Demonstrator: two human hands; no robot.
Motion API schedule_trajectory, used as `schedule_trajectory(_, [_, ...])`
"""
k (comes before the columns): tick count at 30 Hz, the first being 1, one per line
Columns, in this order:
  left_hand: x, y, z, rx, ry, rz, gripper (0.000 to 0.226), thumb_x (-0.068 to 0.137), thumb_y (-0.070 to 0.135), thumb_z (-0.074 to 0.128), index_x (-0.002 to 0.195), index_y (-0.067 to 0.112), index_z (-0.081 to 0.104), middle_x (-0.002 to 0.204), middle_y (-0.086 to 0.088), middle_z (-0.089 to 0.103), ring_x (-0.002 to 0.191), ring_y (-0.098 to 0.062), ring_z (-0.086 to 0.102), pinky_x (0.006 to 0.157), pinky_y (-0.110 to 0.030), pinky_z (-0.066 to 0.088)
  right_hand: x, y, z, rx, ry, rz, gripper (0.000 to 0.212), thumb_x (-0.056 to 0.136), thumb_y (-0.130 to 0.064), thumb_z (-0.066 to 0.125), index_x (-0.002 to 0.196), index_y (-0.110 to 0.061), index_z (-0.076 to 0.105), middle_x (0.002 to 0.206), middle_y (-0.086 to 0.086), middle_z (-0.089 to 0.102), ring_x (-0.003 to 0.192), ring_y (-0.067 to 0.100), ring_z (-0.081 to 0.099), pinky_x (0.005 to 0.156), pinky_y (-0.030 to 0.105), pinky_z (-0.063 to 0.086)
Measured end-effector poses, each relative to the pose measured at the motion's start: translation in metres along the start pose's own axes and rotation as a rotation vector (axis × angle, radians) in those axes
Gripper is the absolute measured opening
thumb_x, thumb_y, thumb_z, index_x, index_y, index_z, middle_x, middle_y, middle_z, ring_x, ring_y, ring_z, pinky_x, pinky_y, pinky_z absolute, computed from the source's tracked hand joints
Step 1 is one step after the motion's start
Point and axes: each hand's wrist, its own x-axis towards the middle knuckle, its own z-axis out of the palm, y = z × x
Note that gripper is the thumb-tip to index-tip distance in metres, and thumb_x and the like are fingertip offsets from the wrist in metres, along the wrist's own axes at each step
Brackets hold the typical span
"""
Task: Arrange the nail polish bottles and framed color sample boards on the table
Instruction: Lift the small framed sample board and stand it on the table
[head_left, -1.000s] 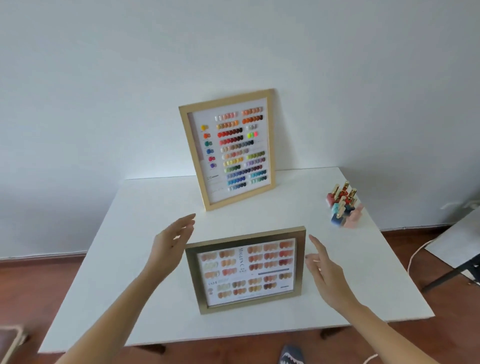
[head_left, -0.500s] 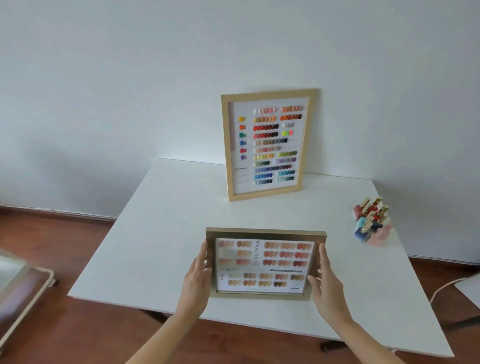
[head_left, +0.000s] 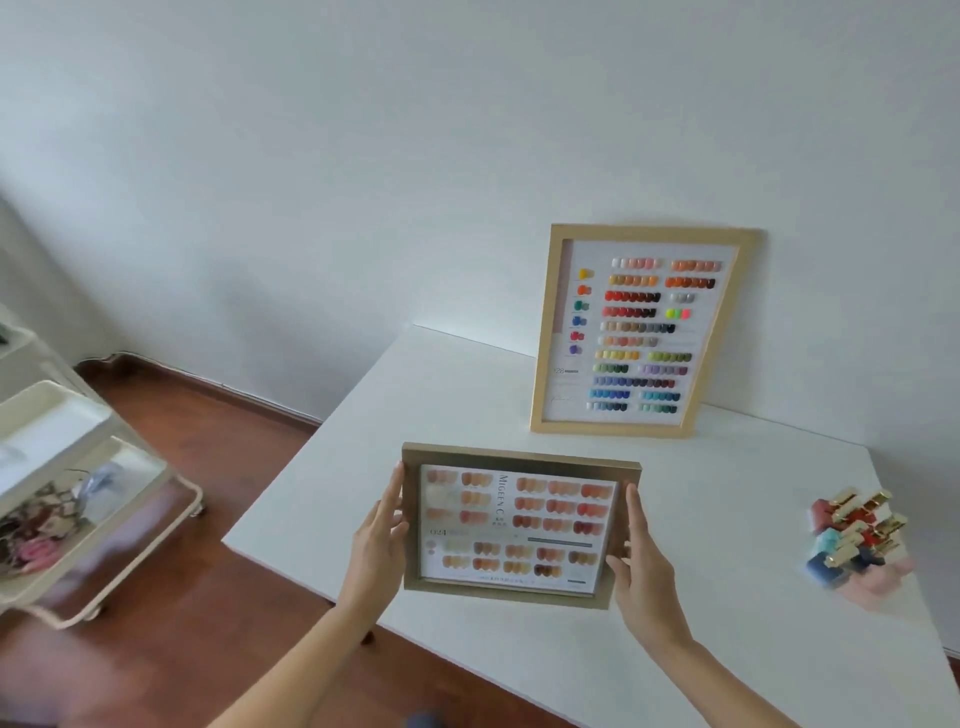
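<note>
Small frame (head_left: 517, 526) of nude and peach samples gripped at both short sides: left hand (head_left: 375, 545) flat along the left edge, fingers (head_left: 390, 499) stretched up it, thumb tucked near the lower left corner; right hand (head_left: 642, 571) clamped on the right edge, thumb over the front rim, fingers behind. Tilted face-up toward the camera, over the desk (head_left: 467, 395) near its front left corner; whether lifted or resting, cannot tell. Dark gold rim, "MIGEEN C" printed sideways down the middle.

Beyond the small frame, toward the wall (head_left: 363, 156): large frame (head_left: 636, 332), light wood, upright, leaning back with its top edge touching the wall and its foot on the desk. Rows of swatches inside, reds and oranges above, greens and blues below, a column of single dots at left.

Right of the small frame, well apart, near the desk's right edge: cluster of bottles (head_left: 857, 545) with gold caps, packed touching, reds, teal, dark blue, pink; blurred, count unclear.

Left of the small frame, off the desk, on the wooden floor (head_left: 208, 467): cream cart (head_left: 78, 493) with tiered trays, mixed items in the lower tray, too blurred to tell.
</note>
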Motion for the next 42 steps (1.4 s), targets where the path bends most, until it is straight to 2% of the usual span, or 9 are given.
schedule_trajectory(5, [0.048, -0.033, -0.053, 0.022, 0.126, -0.009, 0.090, 0.090, -0.008, 0.050, 0.144, 0.052, 0.012, 0.124, 0.003, 0.055, 0.100, 0.014, 0.057, 0.073, 0.005, 0.043, 0.068, -0.047, 0.044, 0.039, -0.067, -0.112, 0.103, 0.088, 0.003, 0.058, 0.144, -0.050, -0.010, 0.121, -0.005, 0.053, 0.106, 0.004, 0.056, 0.092, 0.026, 0.051])
schedule_trajectory(7, [0.070, -0.050, -0.073, 0.036, 0.174, -0.017, 0.095, 0.088, -0.012, 0.048, 0.144, 0.055, 0.010, 0.121, 0.005, 0.057, 0.096, 0.013, 0.058, 0.072, 0.006, 0.041, 0.095, -0.066, 0.066, 0.079, -0.090, -0.150, 0.101, 0.088, 0.003, 0.057, 0.144, -0.050, -0.009, 0.118, -0.009, 0.052, 0.100, -0.001, 0.056, 0.091, 0.020, 0.051])
schedule_trajectory(12, [0.126, -0.097, -0.113, 0.053, 0.237, -0.065, 0.094, 0.087, -0.012, 0.048, 0.144, 0.053, 0.011, 0.117, 0.006, 0.061, 0.088, 0.013, 0.061, 0.075, 0.007, 0.039, 0.160, -0.109, 0.120, 0.042, -0.098, -0.222, 0.105, 0.086, 0.002, 0.060, 0.144, -0.049, -0.011, 0.112, -0.002, 0.053, 0.089, 0.001, 0.051, 0.085, 0.027, 0.054])
schedule_trajectory(15, [0.152, -0.120, -0.124, 0.052, 0.254, -0.089, 0.089, 0.089, -0.009, 0.045, 0.145, 0.052, 0.011, 0.120, 0.005, 0.061, 0.090, 0.003, 0.063, 0.078, 0.007, 0.039, 0.190, -0.125, 0.148, 0.045, -0.112, -0.214, 0.101, 0.088, -0.002, 0.059, 0.144, -0.049, -0.012, 0.117, 0.006, 0.054, 0.096, 0.007, 0.054, 0.090, 0.033, 0.054])
schedule_trajectory(19, [0.175, -0.147, -0.129, 0.056, 0.270, -0.114, 0.089, 0.089, -0.006, 0.047, 0.144, 0.053, 0.011, 0.120, 0.000, 0.062, 0.098, -0.009, 0.063, 0.086, -0.011, 0.044, 0.219, -0.132, 0.179, 0.026, -0.101, -0.200, 0.101, 0.089, 0.000, 0.056, 0.143, -0.050, -0.013, 0.116, 0.010, 0.054, 0.101, 0.016, 0.058, 0.090, 0.040, 0.055])
schedule_trajectory(21, [0.179, -0.158, -0.128, 0.053, 0.278, -0.140, 0.088, 0.089, -0.006, 0.047, 0.145, 0.051, 0.012, 0.118, 0.001, 0.062, 0.096, -0.006, 0.063, 0.087, -0.017, 0.048, 0.226, -0.132, 0.191, 0.017, -0.108, -0.196, 0.102, 0.089, 0.001, 0.056, 0.142, -0.051, -0.013, 0.116, 0.011, 0.054, 0.101, 0.016, 0.058, 0.089, 0.039, 0.055])
schedule_trajectory(25, [0.177, -0.171, -0.121, 0.060, 0.276, -0.151, 0.084, 0.091, -0.006, 0.045, 0.147, 0.047, 0.013, 0.118, -0.003, 0.062, 0.101, -0.018, 0.063, 0.096, -0.037, 0.052, 0.232, -0.121, 0.204, 0.010, -0.147, -0.172, 0.101, 0.089, 0.000, 0.057, 0.144, -0.049, -0.012, 0.111, 0.010, 0.056, 0.094, 0.014, 0.058, 0.088, 0.040, 0.057])
schedule_trajectory(31, [0.168, -0.172, -0.115, 0.070, 0.300, -0.161, 0.086, 0.090, -0.009, 0.045, 0.147, 0.047, 0.013, 0.119, -0.005, 0.062, 0.101, -0.013, 0.061, 0.095, -0.028, 0.047, 0.228, -0.113, 0.207, 0.010, -0.147, -0.183, 0.097, 0.089, -0.005, 0.057, 0.144, -0.048, -0.011, 0.118, 0.013, 0.055, 0.098, 0.015, 0.057, 0.092, 0.041, 0.054])
schedule_trajectory(42, [0.137, -0.149, -0.102, 0.083, 0.248, -0.154, 0.080, 0.089, -0.011, 0.047, 0.149, 0.029, 0.012, 0.114, -0.001, 0.059, 0.096, -0.015, 0.062, 0.092, -0.027, 0.047, 0.202, -0.098, 0.179, -0.011, -0.215, -0.170, 0.098, 0.090, -0.002, 0.056, 0.146, -0.045, -0.011, 0.115, 0.012, 0.057, 0.099, 0.019, 0.061, 0.091, 0.046, 0.055])
